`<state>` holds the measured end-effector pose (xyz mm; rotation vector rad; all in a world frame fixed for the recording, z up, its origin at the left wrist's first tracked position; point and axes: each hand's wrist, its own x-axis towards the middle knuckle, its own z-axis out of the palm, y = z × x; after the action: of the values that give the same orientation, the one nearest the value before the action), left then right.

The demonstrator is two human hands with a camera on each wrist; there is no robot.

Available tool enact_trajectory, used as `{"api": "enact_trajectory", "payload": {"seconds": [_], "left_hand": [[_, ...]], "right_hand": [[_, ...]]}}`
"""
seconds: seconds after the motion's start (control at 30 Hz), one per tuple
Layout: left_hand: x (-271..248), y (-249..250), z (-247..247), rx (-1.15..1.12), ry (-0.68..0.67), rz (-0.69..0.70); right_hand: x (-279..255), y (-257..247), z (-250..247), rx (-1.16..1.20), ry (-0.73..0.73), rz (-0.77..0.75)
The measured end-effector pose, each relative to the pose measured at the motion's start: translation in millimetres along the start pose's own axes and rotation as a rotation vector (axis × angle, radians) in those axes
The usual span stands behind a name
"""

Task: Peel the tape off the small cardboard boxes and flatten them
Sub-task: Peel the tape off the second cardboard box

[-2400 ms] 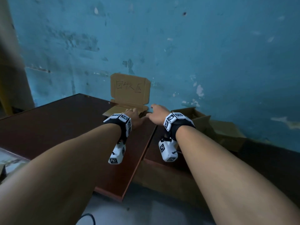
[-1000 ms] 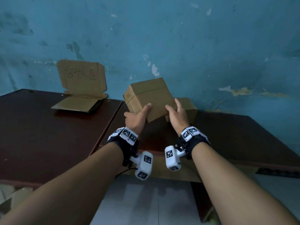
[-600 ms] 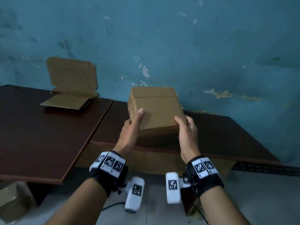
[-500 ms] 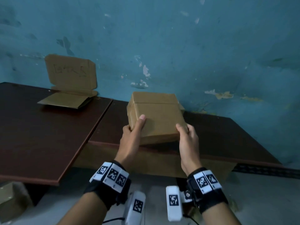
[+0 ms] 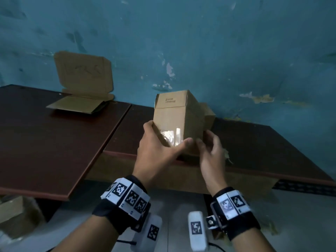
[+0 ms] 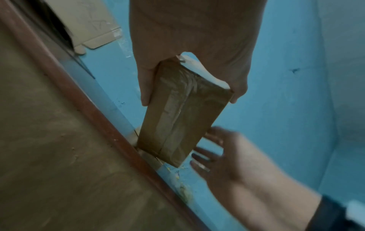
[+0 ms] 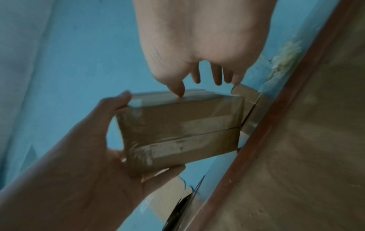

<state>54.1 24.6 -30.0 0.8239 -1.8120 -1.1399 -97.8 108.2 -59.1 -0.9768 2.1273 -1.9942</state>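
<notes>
I have the box held up above the near edge of the table, now stood on end where half a second ago its broad face was toward me, so the tape on its narrow face shows. My left hand grasps the lower end, thumb across the tape. My right hand has let go, fingers spread and relaxed beside the corner, only the thumb touching. I reckon peeling comes next. A flattened box lies back left.
</notes>
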Motion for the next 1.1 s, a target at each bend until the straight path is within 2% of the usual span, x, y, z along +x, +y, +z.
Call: {"api": "enact_trajectory", "payload": {"seconds": [0.07,0.13,0.23,0.33,0.4,0.6,0.93,1.1], "left_hand": [[-4.4,-0.7,6.0,0.112,0.048,0.063],[-6.9,1.4,9.6,0.166,0.073,0.107],[-0.8,-1.3,10.5,0.104,0.081,0.152],[5.9,-7.9,13.2,-0.018,0.018,0.195],[6.5,-9.7,16.1,-0.062,-0.001,0.202],[4.9,-8.4,26.2,-0.152,0.090,0.331],[10.4,-4.2,35.4,-0.350,0.174,0.220],[15.7,-6.5,34.2,-0.379,0.183,0.188]], "right_hand": [[-7.6,-7.6,5.6,0.021,-0.005,-0.091],[-12.4,-17.4,10.4,0.143,-0.023,-0.102],[-12.5,-27.2,10.8,0.313,-0.042,-0.070],[-10.4,-32.7,8.3,0.396,-0.097,-0.030],[-9.8,-33.9,8.3,0.365,-0.105,-0.055],[-7.0,-31.1,11.8,0.257,-0.069,-0.156],[0.5,-21.5,13.3,0.188,-0.061,-0.165],[1.1,-19.7,10.6,0.196,-0.078,-0.153]]}}
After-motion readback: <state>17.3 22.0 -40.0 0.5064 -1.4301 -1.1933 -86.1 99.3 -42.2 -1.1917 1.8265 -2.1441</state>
